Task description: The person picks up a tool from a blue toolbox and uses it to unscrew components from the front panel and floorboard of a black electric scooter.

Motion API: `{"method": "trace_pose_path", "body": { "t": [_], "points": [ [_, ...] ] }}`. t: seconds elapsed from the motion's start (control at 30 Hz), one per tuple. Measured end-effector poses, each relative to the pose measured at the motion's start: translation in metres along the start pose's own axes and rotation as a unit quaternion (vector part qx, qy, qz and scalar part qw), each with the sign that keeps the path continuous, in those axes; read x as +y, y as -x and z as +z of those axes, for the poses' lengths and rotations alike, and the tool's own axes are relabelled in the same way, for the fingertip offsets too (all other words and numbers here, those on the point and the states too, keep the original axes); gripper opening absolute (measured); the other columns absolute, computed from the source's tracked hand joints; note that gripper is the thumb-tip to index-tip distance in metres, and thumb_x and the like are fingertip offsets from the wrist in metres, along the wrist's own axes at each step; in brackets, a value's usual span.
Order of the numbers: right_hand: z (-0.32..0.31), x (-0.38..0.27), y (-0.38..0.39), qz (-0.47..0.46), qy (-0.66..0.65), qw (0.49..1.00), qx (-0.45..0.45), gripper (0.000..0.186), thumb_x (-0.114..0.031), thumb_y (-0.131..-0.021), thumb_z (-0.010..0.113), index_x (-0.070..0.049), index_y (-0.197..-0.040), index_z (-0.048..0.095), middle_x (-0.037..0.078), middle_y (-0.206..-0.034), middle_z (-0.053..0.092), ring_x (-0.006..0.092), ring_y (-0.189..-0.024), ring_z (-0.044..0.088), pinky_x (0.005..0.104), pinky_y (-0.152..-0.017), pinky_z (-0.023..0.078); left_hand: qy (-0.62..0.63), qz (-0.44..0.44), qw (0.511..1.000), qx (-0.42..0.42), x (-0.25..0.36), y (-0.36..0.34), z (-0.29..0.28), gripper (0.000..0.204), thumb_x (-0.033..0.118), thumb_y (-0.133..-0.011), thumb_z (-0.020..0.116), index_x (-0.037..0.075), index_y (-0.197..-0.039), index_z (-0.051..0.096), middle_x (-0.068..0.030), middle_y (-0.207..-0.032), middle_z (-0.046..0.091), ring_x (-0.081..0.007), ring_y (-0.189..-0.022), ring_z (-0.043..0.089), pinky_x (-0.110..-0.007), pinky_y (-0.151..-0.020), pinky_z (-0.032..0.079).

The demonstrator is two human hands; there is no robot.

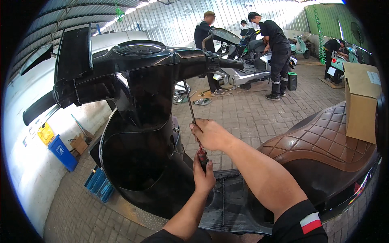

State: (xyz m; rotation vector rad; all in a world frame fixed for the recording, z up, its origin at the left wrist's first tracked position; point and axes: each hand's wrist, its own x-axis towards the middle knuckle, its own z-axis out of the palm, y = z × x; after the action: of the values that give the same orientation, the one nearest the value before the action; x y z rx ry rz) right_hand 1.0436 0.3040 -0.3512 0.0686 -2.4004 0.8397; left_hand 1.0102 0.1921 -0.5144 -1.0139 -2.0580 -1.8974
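Note:
A long-shafted screwdriver points upward, its tip near the underside of the black scooter's handlebar cover. My left hand is closed round its red and black handle from below. Higher up, my right hand pinches the metal shaft between thumb and fingers. Both hands are just to the right of the scooter's black front panel, above the footboard. Whether the tip sits in a screw cannot be made out.
A brown quilted seat lies to the right, with a cardboard box on it. Several people work on other scooters behind. A blue bin and blue crate stand at the left. A mirror juts up right.

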Motion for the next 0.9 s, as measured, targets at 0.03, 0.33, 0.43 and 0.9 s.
{"method": "trace_pose_path", "body": {
  "t": [0.03, 0.33, 0.43, 0.9],
  "points": [
    [0.0, -0.001, 0.0, -0.001, 0.001, 1.0, -0.002, 0.036, -0.027, -0.099, 0.042, 0.006, -0.094, 0.056, 0.031, -0.093, 0.062, 0.0473, -0.094, 0.058, 0.0514, -0.083, 0.045, 0.002, 0.007, 1.0, 0.004, 0.0, 0.0, 0.0, 0.056, 0.004, -0.089, 0.056, -0.002, -0.14, 0.033, -0.0204, -0.125, 0.05, -0.0312, -0.114, 0.053, -0.038, -0.098, 0.041],
    [0.003, 0.0, 0.0, -0.006, -0.02, 1.0, -0.001, 0.035, -0.026, -0.099, 0.042, 0.006, -0.093, 0.055, 0.03, -0.092, 0.061, 0.0473, -0.093, 0.058, 0.052, -0.082, 0.044, -0.035, 0.072, 0.997, 0.02, -0.003, -0.001, -0.001, 0.057, 0.003, -0.089, 0.056, -0.001, -0.14, 0.033, -0.0223, -0.127, 0.049, -0.0336, -0.116, 0.052, -0.039, -0.099, 0.04],
    [-0.001, -0.001, 0.001, -0.011, 0.002, 1.0, 0.006, 0.035, -0.026, -0.099, 0.042, 0.006, -0.094, 0.055, 0.03, -0.092, 0.061, 0.0471, -0.093, 0.058, 0.0518, -0.082, 0.045, -0.043, 0.069, 0.997, 0.018, 0.003, -0.001, 0.0, 0.057, 0.004, -0.089, 0.056, -0.001, -0.141, 0.033, -0.0226, -0.128, 0.049, -0.0339, -0.117, 0.052, -0.039, -0.1, 0.04],
    [0.001, -0.001, -0.001, -0.01, -0.024, 1.0, -0.007, 0.034, -0.025, -0.099, 0.041, 0.005, -0.095, 0.056, 0.029, -0.093, 0.062, 0.0462, -0.094, 0.058, 0.0514, -0.083, 0.044, -0.011, 0.029, 0.999, 0.01, -0.002, 0.0, -0.001, 0.057, 0.001, -0.088, 0.054, -0.002, -0.14, 0.033, -0.0217, -0.129, 0.048, -0.0326, -0.117, 0.051, -0.039, -0.1, 0.039]
  ]
}}
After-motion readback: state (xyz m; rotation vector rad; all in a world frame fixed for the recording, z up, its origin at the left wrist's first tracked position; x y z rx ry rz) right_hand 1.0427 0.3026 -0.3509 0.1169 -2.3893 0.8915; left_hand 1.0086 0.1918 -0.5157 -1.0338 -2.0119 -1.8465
